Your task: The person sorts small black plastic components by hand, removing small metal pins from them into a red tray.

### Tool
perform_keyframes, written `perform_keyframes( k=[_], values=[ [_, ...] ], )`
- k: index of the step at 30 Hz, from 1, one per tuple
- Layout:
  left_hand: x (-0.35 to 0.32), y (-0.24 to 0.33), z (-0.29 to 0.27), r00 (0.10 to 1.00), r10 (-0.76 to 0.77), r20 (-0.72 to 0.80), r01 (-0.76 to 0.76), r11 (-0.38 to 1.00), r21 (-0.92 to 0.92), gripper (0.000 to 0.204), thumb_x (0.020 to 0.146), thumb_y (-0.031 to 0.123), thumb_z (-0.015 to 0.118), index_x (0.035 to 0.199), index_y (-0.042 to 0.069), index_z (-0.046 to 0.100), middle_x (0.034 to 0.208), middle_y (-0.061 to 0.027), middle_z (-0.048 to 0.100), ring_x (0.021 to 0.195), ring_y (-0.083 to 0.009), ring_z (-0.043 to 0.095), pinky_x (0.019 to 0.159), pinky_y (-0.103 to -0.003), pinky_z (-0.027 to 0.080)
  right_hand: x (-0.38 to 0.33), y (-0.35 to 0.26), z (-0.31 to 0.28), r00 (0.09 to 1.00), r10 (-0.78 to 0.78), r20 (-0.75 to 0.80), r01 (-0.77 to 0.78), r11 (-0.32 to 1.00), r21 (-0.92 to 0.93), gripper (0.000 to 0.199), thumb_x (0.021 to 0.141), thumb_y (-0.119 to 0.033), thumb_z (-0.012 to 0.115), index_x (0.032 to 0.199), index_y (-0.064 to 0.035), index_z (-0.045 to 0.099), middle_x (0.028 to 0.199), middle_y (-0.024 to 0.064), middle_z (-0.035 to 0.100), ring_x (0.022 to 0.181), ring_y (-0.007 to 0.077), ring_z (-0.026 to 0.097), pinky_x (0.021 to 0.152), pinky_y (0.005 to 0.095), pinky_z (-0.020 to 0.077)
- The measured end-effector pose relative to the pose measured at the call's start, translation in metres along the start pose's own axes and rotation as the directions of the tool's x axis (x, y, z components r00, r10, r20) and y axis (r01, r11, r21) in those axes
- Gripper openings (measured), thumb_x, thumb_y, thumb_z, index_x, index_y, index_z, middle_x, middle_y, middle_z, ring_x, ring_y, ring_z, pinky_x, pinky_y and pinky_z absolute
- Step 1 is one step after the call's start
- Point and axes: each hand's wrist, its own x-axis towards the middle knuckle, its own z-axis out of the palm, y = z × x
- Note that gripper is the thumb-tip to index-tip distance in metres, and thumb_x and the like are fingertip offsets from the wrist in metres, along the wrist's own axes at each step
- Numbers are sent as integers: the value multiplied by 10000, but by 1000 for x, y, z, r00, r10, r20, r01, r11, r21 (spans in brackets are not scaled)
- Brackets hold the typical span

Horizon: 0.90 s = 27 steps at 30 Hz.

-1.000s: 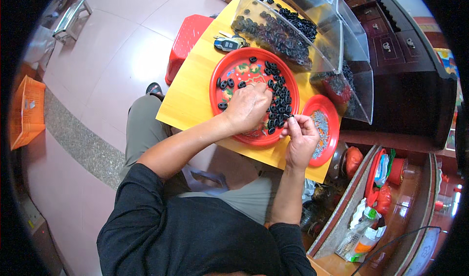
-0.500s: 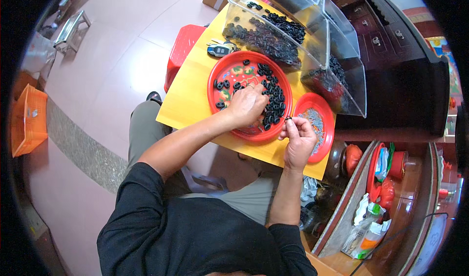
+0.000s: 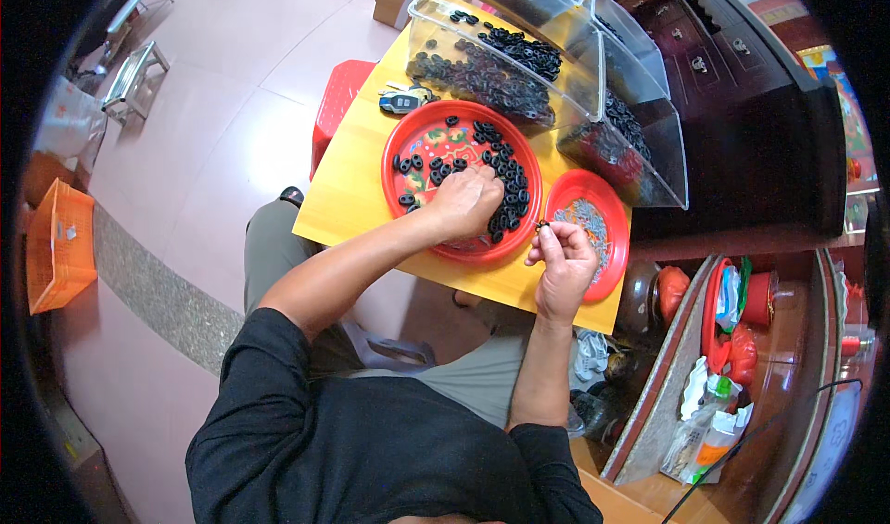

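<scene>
A round red tray (image 3: 397, 200) with a flower pattern lies on the yellow tabletop, holding many small black oval two-holed pieces (image 3: 508, 167). My left hand (image 3: 468, 200) reaches into it with curled fingers, pressed down at the edge of the pile. Its fingertips are hidden, so anything in them cannot be made out. At the tray's right rim, my right hand (image 3: 565, 263) pinches a small black piece (image 3: 543, 227) between thumb and forefinger. Beside that hand is a smaller red plate (image 3: 619, 237) of small grey and orange slender bits (image 3: 586, 223).
Clear plastic bins (image 3: 575, 102) of black pieces stand along the table's far right. A car key (image 3: 400, 103) lies beyond the tray. A red stool (image 3: 341, 98) adjoins the table's left edge. Dark drawers (image 3: 705, 70) and an open cabinet (image 3: 742, 376) are at right.
The view has shifted slightly, moving the table a little left in the picture. My left hand stays curled in the tray; my right hand keeps its pinch on the small black piece.
</scene>
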Motion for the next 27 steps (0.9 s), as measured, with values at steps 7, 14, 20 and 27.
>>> perform_keyframes(
  k=[7,14,20,27],
  values=[
    [-13,5,-30,994,-82,-73,43,904,-425,130,679,14,586,806,-10,599,656,-137,607,638,-276,625,600,-375,501,3,3,-4,1000,-19,19,19,999,-28,29,845,2,590,869,-5,576,734,28,590,585,71,558,509,200,488],
    [-32,-14,-32,968,-183,172,227,347,-910,59,773,6,619,828,-5,636,731,-3,615,675,-53,568,607,-207,464,15,-1,22,990,23,136,-17,999,-45,42,842,16,585,878,1,569,766,30,595,616,72,579,540,200,509],
    [-37,-24,-40,962,-67,266,271,72,-960,93,785,17,648,875,2,632,769,2,617,688,-54,558,605,-200,454,22,-8,35,984,15,178,8,992,-123,54,825,32,596,872,5,590,775,23,588,626,71,572,540,201,481],
    [-42,-23,-45,988,-48,149,157,255,-954,87,818,47,609,885,17,563,777,2,576,698,-72,546,617,-226,451,26,-9,40,938,-148,313,259,901,-349,79,782,59,613,845,12,609,776,39,575,628,80,544,555,217,440]
  ],
)
